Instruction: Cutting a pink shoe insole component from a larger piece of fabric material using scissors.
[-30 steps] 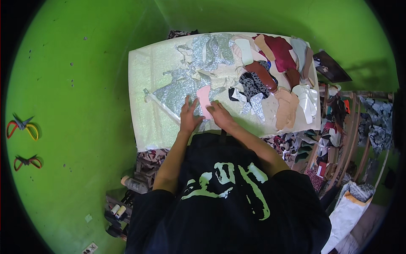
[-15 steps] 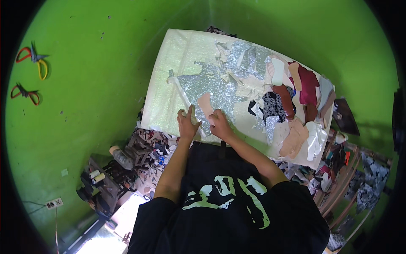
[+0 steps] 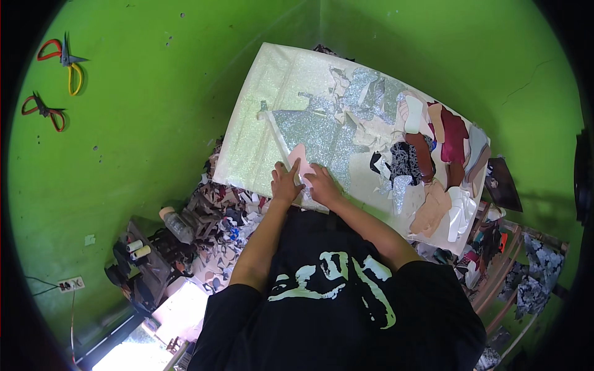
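Observation:
A pale pink, sole-shaped piece (image 3: 297, 153) lies on a silver glittery sheet (image 3: 315, 133), close to the sheet's white left edge. My left hand (image 3: 286, 185) rests at the left of this piece, fingers apart, the index finger stretched onto it. From the right, my right hand (image 3: 322, 187) presses down with spread, slightly bent fingers along the same piece's edge. The piece's near end is partly hidden between my hands. Under everything is a pale, shiny-topped work table (image 3: 241, 148).
Cut scraps and sole shapes cover the table's right side, among them brown pieces (image 3: 431, 210), a maroon piece (image 3: 455, 136) and white pieces (image 3: 461, 213). Scissors (image 3: 65, 62) hang on the green wall. Scraps (image 3: 216, 247) heap below, beside a clear bottle (image 3: 177, 226).
The pink piece has shifted toward the sheet's white left edge. My left index finger has come onto it, and my right fingers have spread flatter. The view has turned slightly.

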Tool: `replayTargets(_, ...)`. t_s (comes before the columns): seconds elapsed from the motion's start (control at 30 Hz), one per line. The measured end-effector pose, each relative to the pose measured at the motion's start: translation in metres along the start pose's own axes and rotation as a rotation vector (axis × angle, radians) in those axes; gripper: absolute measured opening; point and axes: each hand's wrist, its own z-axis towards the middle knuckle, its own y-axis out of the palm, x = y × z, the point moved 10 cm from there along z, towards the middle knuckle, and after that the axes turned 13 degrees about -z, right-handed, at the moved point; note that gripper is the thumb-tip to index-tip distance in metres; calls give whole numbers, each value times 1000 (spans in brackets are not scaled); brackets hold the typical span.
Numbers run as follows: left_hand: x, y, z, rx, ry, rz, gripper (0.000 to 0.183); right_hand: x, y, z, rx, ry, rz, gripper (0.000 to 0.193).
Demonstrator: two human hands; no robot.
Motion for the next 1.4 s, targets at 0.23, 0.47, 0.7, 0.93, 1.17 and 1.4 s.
replayTargets(0.23, 7, 0, 12, -62, 36, 84, 99, 1, 3, -9, -53, 54, 16, 59)
replayTargets(0.47, 14, -11, 9, -4, 193, 72, 96, -9, -9, -7, -1, 76, -7, 60)
replayTargets(0.7, 19, -143, -24, 412, 411, -303, 86, -56, -81, 60, 37, 32, -13, 55)
replayTargets(0.93, -22, -335, -63, 854, 452, -317, 71, -213, -172, 200, 204, -344, -19, 51)
replayTargets(1.17, -57, -520, -78, 1048, 496, -124, 68, -343, -219, 322, 291, -562, 87, 43)
replayTargets(1.4, -45, -688, -82, 1122, 650, -61, 61, -416, -249, 448, 161, -385, 551, 33)
